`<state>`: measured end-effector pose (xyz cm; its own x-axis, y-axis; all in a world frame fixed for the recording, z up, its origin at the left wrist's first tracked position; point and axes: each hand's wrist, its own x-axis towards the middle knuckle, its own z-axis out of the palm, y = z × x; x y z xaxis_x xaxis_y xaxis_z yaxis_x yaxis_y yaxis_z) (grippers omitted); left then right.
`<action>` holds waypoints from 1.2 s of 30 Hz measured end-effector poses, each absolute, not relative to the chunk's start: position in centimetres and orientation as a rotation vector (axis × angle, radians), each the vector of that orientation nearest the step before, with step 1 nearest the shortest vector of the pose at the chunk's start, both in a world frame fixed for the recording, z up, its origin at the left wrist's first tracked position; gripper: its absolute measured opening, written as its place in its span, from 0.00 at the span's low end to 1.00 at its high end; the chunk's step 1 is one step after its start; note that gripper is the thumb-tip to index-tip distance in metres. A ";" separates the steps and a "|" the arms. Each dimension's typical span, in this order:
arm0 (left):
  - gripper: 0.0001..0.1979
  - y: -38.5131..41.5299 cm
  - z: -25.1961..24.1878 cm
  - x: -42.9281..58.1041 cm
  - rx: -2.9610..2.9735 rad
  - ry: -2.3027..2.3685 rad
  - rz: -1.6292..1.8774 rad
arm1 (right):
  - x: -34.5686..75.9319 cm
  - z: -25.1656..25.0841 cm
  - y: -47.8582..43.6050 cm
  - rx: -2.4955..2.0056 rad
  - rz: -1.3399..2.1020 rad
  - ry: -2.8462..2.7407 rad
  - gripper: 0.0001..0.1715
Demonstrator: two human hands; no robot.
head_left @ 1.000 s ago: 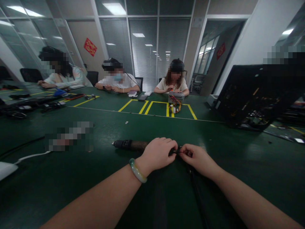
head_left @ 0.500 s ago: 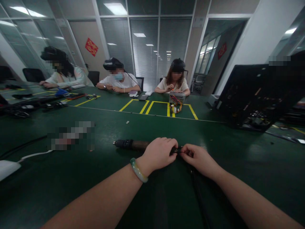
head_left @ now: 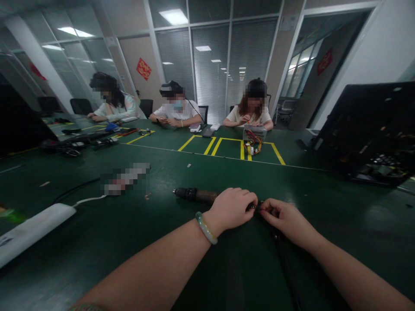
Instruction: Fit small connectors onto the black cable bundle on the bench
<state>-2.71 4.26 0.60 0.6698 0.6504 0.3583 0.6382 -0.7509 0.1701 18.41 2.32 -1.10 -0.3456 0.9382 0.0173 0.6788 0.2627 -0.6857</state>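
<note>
A corded electric screwdriver (head_left: 207, 197) with a black nose, metal tip and brownish body lies on the green table, its tip pointing left. My left hand (head_left: 231, 208) is closed over its rear part and covers much of it. At the tool's back end, my right hand (head_left: 287, 219) pinches with thumb and fingers at a small dark part, apparently the cord's plug. Fingers partly hide that joint, so whether plug and tool are connected I cannot tell. From beneath my right hand, a black cord (head_left: 285, 265) runs toward the near table edge.
On the left lies a white power strip (head_left: 42, 229) with a cord. Across the table (head_left: 155, 168), several people sit, one of them handling a power supply (head_left: 254, 133) with coloured wires. A black computer case (head_left: 366, 129) stands at the right. Cables (head_left: 79, 144) lie far left.
The view has turned left, so everything sits farther right in the picture and more of the power strip shows. Both hands keep their grips at the screwdriver's rear end.
</note>
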 end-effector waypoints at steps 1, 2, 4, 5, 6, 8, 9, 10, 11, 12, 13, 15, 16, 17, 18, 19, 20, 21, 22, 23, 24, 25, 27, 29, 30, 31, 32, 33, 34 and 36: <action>0.05 4.2 0.6 -2.7 2.838 1.098 0.631 | 18.4 -1.1 2.3 -1.465 0.824 -2.118 0.08; 0.06 4.2 0.7 -2.7 2.831 1.108 0.629 | 18.4 -1.0 2.4 -1.467 0.828 -2.117 0.08; 0.08 4.2 0.7 -2.7 2.819 1.148 0.615 | 18.3 -0.9 2.4 -1.475 0.845 -2.109 0.08; 0.08 4.2 0.8 -2.7 2.813 1.168 0.608 | 18.3 -0.9 2.4 -1.480 0.853 -2.105 0.08; 0.09 4.2 0.8 -2.6 2.809 1.182 0.602 | 18.3 -0.8 2.4 -1.482 0.857 -2.101 0.08; 0.09 4.2 0.7 -2.6 2.804 1.197 0.601 | 18.3 -0.9 2.4 -1.481 0.855 -2.096 0.08; 0.09 4.2 0.7 -2.5 2.803 1.204 0.605 | 18.2 -0.9 2.4 -1.474 0.853 -2.095 0.08; 0.09 4.2 0.6 -2.5 2.801 1.215 0.611 | 18.2 -1.0 2.5 -1.466 0.851 -2.091 0.08; 0.09 4.2 0.6 -2.4 2.800 1.227 0.617 | 18.2 -1.1 2.5 -1.458 0.849 -2.085 0.08; 0.09 4.2 0.5 -2.4 2.798 1.238 0.620 | 18.2 -1.2 2.5 -1.451 0.847 -2.082 0.08; 0.09 4.2 0.5 -2.4 2.797 1.245 0.619 | 18.2 -1.2 2.5 -1.445 0.843 -2.080 0.08; 0.08 4.2 0.5 -2.3 2.796 1.246 0.607 | 18.2 -1.3 2.5 -1.439 0.832 -2.080 0.08; 0.08 4.2 0.5 -2.3 2.797 1.239 0.600 | 18.2 -1.3 2.5 -1.439 0.829 -2.082 0.08; 0.07 4.3 0.6 -2.2 2.798 1.229 0.595 | 18.2 -1.3 2.5 -1.440 0.827 -2.083 0.08; 0.06 4.3 0.6 -2.2 2.799 1.219 0.594 | 18.2 -1.3 2.5 -1.442 0.826 -2.083 0.09; 0.06 4.3 0.6 -2.2 2.800 1.210 0.594 | 18.3 -1.3 2.5 -1.443 0.826 -2.079 0.09; 0.06 4.3 0.7 -2.2 2.801 1.200 0.593 | 18.3 -1.3 2.5 -1.442 0.826 -2.075 0.09; 0.05 4.3 0.7 -2.2 2.802 1.191 0.593 | 18.3 -1.4 2.5 -1.439 0.826 -2.070 0.08; 0.05 4.3 0.7 -2.2 2.802 1.183 0.595 | 18.4 -1.4 2.5 -1.433 0.828 -2.068 0.08; 0.05 4.3 0.7 -2.2 2.802 1.177 0.598 | 18.4 -1.4 2.5 -1.427 0.829 -2.066 0.08; 0.04 4.4 0.7 -2.2 2.801 1.171 0.601 | 18.4 -1.3 2.5 -1.424 0.830 -2.067 0.07; 0.04 4.4 0.6 -2.2 2.801 1.168 0.602 | 18.4 -1.3 2.4 -1.422 0.834 -2.070 0.07; 0.04 4.4 0.5 -2.2 2.800 1.178 0.599 | 18.4 -1.1 2.4 -1.429 0.841 -2.077 0.07; 0.05 4.4 0.5 -2.2 2.795 1.199 0.590 | 18.3 -1.0 2.3 -1.442 0.838 -2.074 0.07; 0.05 4.4 0.5 -2.2 2.792 1.208 0.588 | 18.3 -0.9 2.3 -1.446 0.835 -2.074 0.07; 0.06 4.4 0.5 -2.2 2.791 1.213 0.587 | 18.3 -0.9 2.4 -1.448 0.831 -2.075 0.07; 0.06 4.4 0.5 -2.2 2.792 1.214 0.587 | 18.3 -0.9 2.4 -1.449 0.827 -2.077 0.07; 0.05 4.4 0.5 -2.2 2.796 1.211 0.588 | 18.3 -0.9 2.4 -1.448 0.825 -2.081 0.07; 0.05 4.4 0.6 -2.2 2.800 1.204 0.586 | 18.3 -0.9 2.4 -1.447 0.825 -2.085 0.07; 0.04 4.4 0.7 -2.2 2.810 1.182 0.580 | 18.3 -0.9 2.4 -1.444 0.824 -2.083 0.07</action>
